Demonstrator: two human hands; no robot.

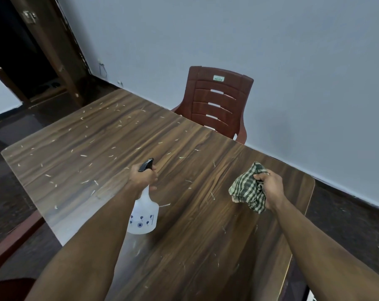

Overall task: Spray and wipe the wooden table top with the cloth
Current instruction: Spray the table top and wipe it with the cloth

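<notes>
Left hand (144, 177) grips a white plastic spray bottle (143, 216) above the dark wooden table top (110, 144). Right hand (270, 187) clutches a bunched green checked cloth (247, 190). Pale scraps (83, 155) litter the wood.

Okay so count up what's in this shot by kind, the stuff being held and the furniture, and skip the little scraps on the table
Spray bottles: 1, the spray bottle gripped in the left hand
Cloths: 1, the checked cloth bunched in the right hand
Tables: 1, the wooden table
Chairs: 1, the brown plastic chair at the table's far edge
Total: 4
</notes>
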